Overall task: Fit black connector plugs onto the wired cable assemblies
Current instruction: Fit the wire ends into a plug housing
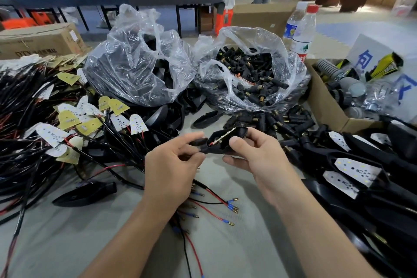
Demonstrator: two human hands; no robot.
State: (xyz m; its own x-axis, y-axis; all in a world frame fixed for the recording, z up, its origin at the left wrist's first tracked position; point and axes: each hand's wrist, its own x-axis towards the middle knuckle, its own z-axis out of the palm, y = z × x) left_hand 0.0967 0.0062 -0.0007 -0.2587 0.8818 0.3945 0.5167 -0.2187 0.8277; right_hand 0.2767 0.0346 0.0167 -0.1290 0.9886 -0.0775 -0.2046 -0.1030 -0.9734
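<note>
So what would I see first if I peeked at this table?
Probably the two hands in the middle: the left hand pinches a small black plug and the right hand holds a black housing with a red wire inside. Behind them a clear bag brims with loose connector plugs. On the left sprawls a big tangle of wires carrying white and yellow boards.

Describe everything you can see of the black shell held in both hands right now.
The black shell looks like smooth plastic, hollow and open on top, tapering to a narrow neck at its left end. A white board edge and a red wire show inside. It is held tilted above the table. The right hand grips its wide end; the left hand pinches a black plug at the neck.
</note>
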